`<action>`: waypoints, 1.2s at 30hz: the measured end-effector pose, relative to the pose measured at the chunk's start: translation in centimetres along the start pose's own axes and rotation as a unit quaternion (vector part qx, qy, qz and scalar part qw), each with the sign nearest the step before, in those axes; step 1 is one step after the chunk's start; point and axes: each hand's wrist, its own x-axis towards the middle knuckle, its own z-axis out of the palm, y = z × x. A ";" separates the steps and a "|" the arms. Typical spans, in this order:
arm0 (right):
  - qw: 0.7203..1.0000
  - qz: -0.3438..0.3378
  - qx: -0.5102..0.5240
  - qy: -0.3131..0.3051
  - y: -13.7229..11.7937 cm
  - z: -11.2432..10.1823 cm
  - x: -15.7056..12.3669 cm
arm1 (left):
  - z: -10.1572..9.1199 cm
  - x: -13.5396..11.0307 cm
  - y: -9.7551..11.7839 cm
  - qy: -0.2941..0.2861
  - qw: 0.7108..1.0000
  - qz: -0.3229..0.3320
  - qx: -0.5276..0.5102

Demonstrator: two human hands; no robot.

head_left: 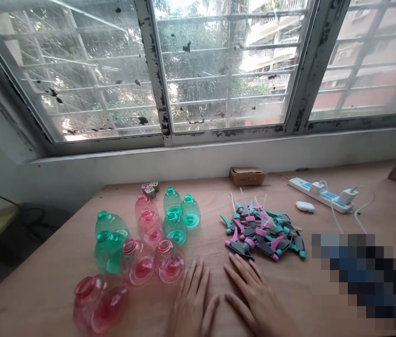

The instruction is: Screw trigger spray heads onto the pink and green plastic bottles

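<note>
My left hand [192, 297] lies flat on the wooden table with its fingers stretched out, holding nothing. Its fingertips are close to a pink spray bottle [169, 262] that has no top on. Several more open-necked bottles stand to the left, among them a green bottle [175, 227] and a large pink bottle [99, 304] at the near left. My right hand [254, 292] also rests flat, fingers spread, with nothing in it. Just beyond its fingertips lies a heap of trigger spray heads [264, 231] in grey, pink and teal, with thin tubes sticking out.
Behind the heap sits a small cardboard box [247, 177] by the wall. At the right are a white power strip [320, 194] with plugs and cables, and a white earbud case [305, 206]. Small square objects [150, 189] lie behind the bottles. A blurred-out patch [362, 276] covers the right front.
</note>
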 end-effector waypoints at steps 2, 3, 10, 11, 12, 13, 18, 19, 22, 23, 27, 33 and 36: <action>1.000 0.003 0.006 0.002 0.0 0.0 -0.1 | -0.2 0.0 0.1 -0.013 1.000 -0.011 -0.013; 1.000 0.005 0.009 0.004 -0.1 0.0 -0.1 | -0.3 0.1 0.2 -0.019 0.999 -0.017 -0.023; 0.999 0.012 0.026 0.015 -0.1 0.0 -0.2 | -0.5 0.0 0.3 -0.049 0.995 -0.042 -0.080; 0.999 0.012 0.030 0.017 -0.1 -0.1 -0.2 | -0.5 -0.1 0.3 -0.049 0.995 -0.043 -0.082; 0.999 0.011 0.033 0.020 -0.1 -0.2 -0.2 | -0.4 -0.1 0.2 -0.048 0.994 -0.043 -0.083; 0.999 0.010 0.037 0.023 -0.1 -0.3 -0.2 | -0.3 -0.1 0.2 -0.047 0.994 -0.044 -0.086; 0.998 0.002 0.050 0.036 -0.2 -0.5 -0.3 | -0.3 -0.2 0.2 -0.041 0.993 -0.053 -0.099; 0.998 0.003 0.055 0.042 -0.1 -0.4 -0.4 | -0.3 -0.2 0.2 -0.042 0.993 -0.053 -0.100; 0.995 0.010 0.076 0.066 -0.1 -0.3 -0.6 | -0.3 -0.1 0.2 -0.046 0.992 -0.054 -0.102; 0.994 0.010 0.080 0.068 -0.1 -0.3 -0.6 | -0.2 -0.1 0.2 -0.048 0.992 -0.055 -0.103; 0.996 -0.004 0.081 0.042 -0.2 -0.6 -0.6 | 0.1 -0.1 0.2 -0.051 0.990 -0.061 -0.118; 0.995 0.005 0.076 0.063 0.0 -0.1 -0.9 | -1.8 -1.3 0.4 0.069 0.965 -0.064 -0.243; 0.990 0.038 0.044 0.126 0.2 0.5 -0.9 | -2.9 -1.2 0.7 0.261 0.918 -0.162 -0.252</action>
